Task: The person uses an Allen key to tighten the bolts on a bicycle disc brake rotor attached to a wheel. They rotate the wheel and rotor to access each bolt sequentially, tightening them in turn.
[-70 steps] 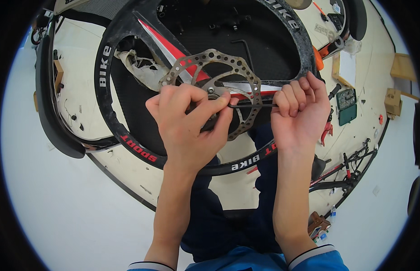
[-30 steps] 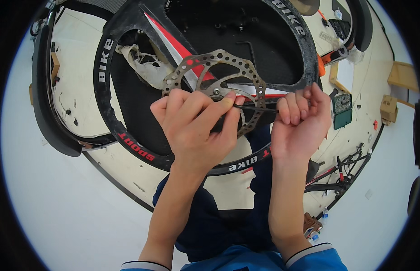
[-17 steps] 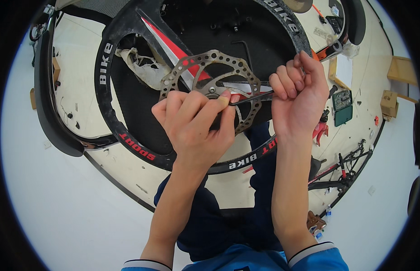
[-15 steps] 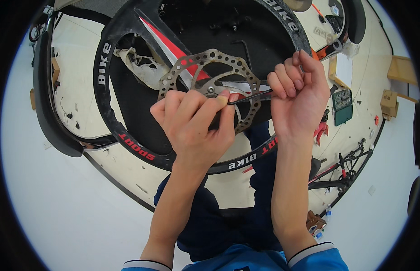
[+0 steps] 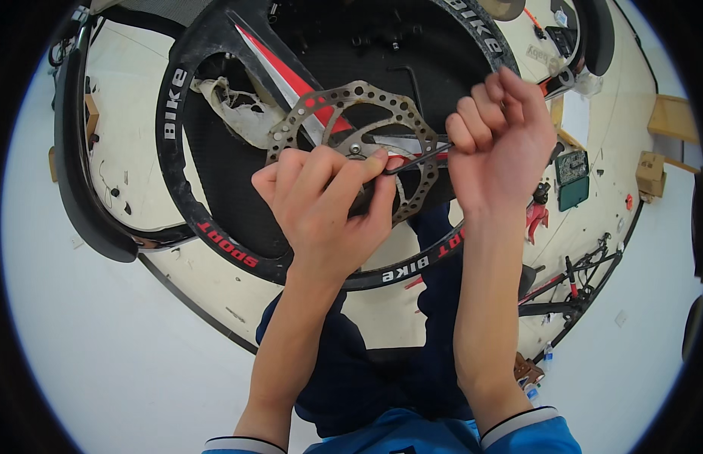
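A black wheel with broad spokes striped red and white (image 5: 279, 66) lies flat on a ribbed black surface (image 5: 321, 41), with a perforated silver disc rotor (image 5: 408, 121) over its hub. The left hand (image 5: 321, 197) is drawn into a pinch, thumb and index finger gripping the bent end of a slim black L-shaped hex key (image 5: 422, 160) beside the rotor's centre. The right hand (image 5: 502, 144), palm turned upward, has its fingers curled at the key's long arm; its exact grip is partly hidden. A round silver bolt (image 5: 356, 148) shows just above the left fingertips. A second black hex key (image 5: 416, 85) lies beyond the rotor. The step in hand appears to be turning a rotor bolt, though the key's tip is concealed. The next move probably calls for a steady seat under the left hand while the right swings the long arm.
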Motion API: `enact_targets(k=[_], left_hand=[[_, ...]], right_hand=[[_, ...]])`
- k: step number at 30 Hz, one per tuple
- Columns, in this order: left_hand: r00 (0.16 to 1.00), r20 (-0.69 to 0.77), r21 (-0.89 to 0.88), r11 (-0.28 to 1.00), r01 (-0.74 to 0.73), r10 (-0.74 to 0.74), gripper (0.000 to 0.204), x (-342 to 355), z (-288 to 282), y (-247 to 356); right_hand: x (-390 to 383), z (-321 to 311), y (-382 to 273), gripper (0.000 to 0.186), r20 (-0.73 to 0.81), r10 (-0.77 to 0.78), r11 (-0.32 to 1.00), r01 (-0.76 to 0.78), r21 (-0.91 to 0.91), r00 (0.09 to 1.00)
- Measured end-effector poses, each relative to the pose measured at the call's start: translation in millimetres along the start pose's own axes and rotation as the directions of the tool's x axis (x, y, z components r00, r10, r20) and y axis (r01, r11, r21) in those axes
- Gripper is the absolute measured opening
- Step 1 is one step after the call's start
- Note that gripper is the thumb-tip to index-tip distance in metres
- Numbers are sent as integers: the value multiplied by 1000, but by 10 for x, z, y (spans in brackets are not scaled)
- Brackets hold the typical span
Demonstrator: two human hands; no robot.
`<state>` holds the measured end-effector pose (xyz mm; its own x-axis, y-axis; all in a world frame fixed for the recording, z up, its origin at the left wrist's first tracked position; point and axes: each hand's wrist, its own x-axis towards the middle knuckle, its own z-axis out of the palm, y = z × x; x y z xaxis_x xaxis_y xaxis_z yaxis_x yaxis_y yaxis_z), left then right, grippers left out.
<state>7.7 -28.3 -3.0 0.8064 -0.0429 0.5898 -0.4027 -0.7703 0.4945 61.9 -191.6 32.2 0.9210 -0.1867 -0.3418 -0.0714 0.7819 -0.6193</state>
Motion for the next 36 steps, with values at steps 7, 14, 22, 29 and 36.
enact_targets(k=[7,14,22,29,36], left_hand=[[999,-47,-65,998,-1,-2,21,21,-4,-11],[997,-53,-56,997,55,-58,17,-25,5,-15],[994,-72,-30,997,76,-78,17,-25,4,6],[995,-68,-47,996,74,-78,17,-43,20,-7],[986,-34,-188,970,152,-161,23,-120,-49,-12]], right_hand=[[147,185,-6,32,-59,8,974,-21,-227,998],[183,276,29,33,-65,10,974,-24,-226,998],[238,347,42,31,-35,40,946,-49,-320,999],[379,1037,421,24,335,206,591,156,-791,919],[-96,1233,557,30,555,309,336,458,-823,772]])
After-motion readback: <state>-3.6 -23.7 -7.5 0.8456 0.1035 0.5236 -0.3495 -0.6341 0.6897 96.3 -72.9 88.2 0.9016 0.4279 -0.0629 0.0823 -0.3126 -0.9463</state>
